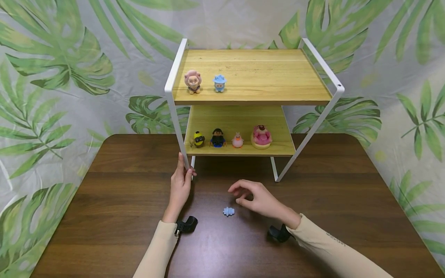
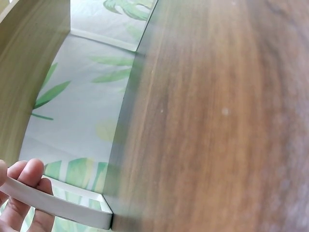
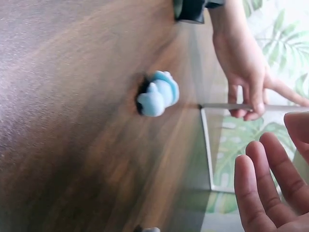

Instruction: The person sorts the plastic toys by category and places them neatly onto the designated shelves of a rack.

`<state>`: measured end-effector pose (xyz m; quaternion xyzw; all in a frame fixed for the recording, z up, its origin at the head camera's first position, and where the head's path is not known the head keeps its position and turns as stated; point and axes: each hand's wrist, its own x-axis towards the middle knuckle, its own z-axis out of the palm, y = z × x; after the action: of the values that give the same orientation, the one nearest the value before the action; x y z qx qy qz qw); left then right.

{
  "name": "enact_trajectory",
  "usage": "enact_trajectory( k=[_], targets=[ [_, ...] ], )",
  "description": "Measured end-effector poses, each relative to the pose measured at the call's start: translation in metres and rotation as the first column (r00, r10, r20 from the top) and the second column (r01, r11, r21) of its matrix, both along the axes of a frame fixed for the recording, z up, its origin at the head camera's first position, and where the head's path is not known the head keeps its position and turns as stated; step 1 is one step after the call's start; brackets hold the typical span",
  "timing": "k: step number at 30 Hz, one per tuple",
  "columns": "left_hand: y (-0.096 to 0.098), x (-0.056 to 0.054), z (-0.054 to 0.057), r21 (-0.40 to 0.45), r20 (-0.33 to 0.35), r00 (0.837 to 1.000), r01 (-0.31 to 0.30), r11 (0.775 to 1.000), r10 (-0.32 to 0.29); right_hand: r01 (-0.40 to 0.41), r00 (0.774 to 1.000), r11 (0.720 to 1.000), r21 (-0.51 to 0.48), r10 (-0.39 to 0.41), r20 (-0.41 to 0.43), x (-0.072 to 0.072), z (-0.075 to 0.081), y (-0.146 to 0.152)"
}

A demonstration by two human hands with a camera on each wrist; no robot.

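Observation:
My left hand (image 1: pixel 180 186) grips the front left leg of a white metal shelf frame (image 1: pixel 175 116). In the left wrist view, fingers (image 2: pixel 34 171) curl round this white bar. A small light blue figurine (image 1: pixel 228 211) lies on its side on the brown table, also seen in the right wrist view as a rounded blue toy (image 3: pixel 158 94). Just right of and beyond it, my right hand (image 1: pixel 259 197) hovers over the table, fingers loosely bent and nothing between them. Its spread fingers (image 3: pixel 273 179) appear at the lower right of the right wrist view.
The upper wooden shelf (image 1: pixel 264 73) bears a pink-maned figurine (image 1: pixel 192 82) and a blue-hatted one (image 1: pixel 219 83). On the lower shelf (image 1: pixel 236 116) stand a yellow-and-black figure (image 1: pixel 198 139), a dark-clothed one (image 1: pixel 218 138), a pink bird (image 1: pixel 238 140) and a pink bear (image 1: pixel 261 137).

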<state>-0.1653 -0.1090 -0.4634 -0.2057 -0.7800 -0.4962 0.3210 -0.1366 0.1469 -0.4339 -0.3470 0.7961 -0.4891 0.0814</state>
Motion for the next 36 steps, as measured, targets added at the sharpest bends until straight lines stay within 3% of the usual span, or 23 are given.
enact_trajectory(
  k=[15, 36],
  targets=[
    [0.000, 0.002, 0.002, 0.004, 0.024, 1.000, -0.006, 1.000, 0.006, -0.022, 0.998, 0.996, 0.086, 0.017, 0.061, 0.005, -0.021, -0.007],
    [0.001, 0.001, 0.001, 0.003, 0.008, 1.000, -0.014, 1.000, 0.014, 0.004, 1.000, 0.974, 0.227, 0.000, -0.016, 0.010, -0.040, -0.018]
  ],
)
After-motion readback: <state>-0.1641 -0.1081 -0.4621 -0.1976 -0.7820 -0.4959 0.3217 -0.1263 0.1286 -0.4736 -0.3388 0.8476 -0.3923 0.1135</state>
